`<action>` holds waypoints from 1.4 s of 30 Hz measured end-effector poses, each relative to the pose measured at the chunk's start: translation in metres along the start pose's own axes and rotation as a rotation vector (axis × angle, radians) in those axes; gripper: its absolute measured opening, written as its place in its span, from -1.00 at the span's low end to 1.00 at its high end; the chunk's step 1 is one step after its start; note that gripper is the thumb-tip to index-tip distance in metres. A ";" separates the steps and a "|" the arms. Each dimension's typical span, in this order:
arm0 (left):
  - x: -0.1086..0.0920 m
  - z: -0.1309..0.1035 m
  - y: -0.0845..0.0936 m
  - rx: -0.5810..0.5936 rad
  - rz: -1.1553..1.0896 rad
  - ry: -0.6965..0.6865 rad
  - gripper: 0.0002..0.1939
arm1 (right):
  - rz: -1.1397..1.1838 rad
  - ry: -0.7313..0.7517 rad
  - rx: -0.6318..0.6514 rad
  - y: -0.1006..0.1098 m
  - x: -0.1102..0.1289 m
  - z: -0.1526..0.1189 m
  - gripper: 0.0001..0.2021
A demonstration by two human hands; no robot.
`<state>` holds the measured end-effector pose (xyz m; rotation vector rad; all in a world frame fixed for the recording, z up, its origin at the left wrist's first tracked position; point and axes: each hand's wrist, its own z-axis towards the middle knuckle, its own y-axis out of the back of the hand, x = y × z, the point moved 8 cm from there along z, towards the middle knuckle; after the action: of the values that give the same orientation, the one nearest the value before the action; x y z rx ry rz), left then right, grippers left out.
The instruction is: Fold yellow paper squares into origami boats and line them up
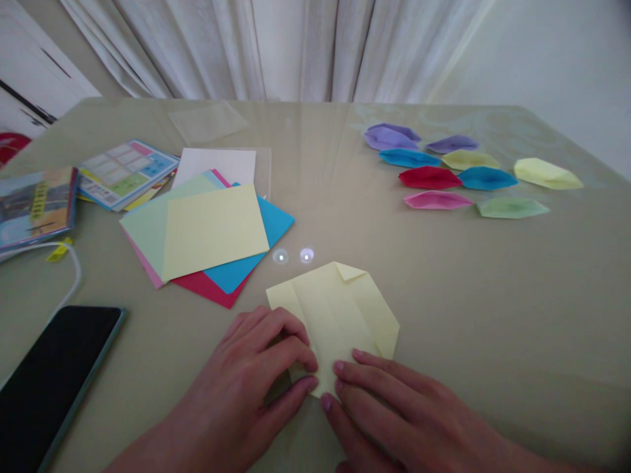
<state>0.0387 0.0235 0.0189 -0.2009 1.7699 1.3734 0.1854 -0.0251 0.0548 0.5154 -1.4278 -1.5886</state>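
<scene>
A sheet of pale yellow origami paper (328,315) lies on the table in front of me, with creases running along it. Its far corner is turned over in a small flap, and the corners on the right are folded in. My left hand (266,368) is curled at the near left edge, thumb and forefinger pinching the paper there. At the near corner, the fingers of my right hand (394,407) press together on the paper, thumb at its edge. My fingers partly hide the near edge.
Coloured paper sheets (214,230) are stacked at left centre. Several folded paper boats (428,177) stand at the back right. On the left are a phone (59,381), a white cable (76,269), a packet (131,172) and a book-like item (37,203). Curtains (296,52) hang behind the table.
</scene>
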 end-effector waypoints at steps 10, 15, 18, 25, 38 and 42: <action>0.000 0.001 -0.001 0.005 -0.005 0.007 -0.83 | -0.001 -0.011 -0.032 0.000 -0.001 0.001 -0.75; 0.000 -0.001 0.000 0.011 -0.006 0.003 -0.86 | 0.018 -0.032 -0.032 -0.001 -0.003 0.002 -0.76; 0.000 -0.001 -0.001 0.015 -0.004 0.004 -0.85 | 0.016 -0.046 -0.048 -0.002 -0.003 0.000 -0.79; -0.003 -0.002 -0.003 -0.024 0.070 -0.003 -0.83 | -0.054 0.007 -0.074 0.001 0.006 -0.002 -0.79; -0.008 -0.002 0.003 -0.035 0.206 -0.053 -0.90 | -0.072 0.006 -0.058 0.005 0.006 -0.002 -0.82; -0.010 -0.004 -0.002 -0.076 0.261 -0.057 -0.89 | -0.038 -0.063 -0.101 0.004 0.003 -0.004 -0.80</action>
<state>0.0441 0.0159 0.0251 0.0303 1.7440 1.6160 0.1883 -0.0291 0.0584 0.4394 -1.3833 -1.7105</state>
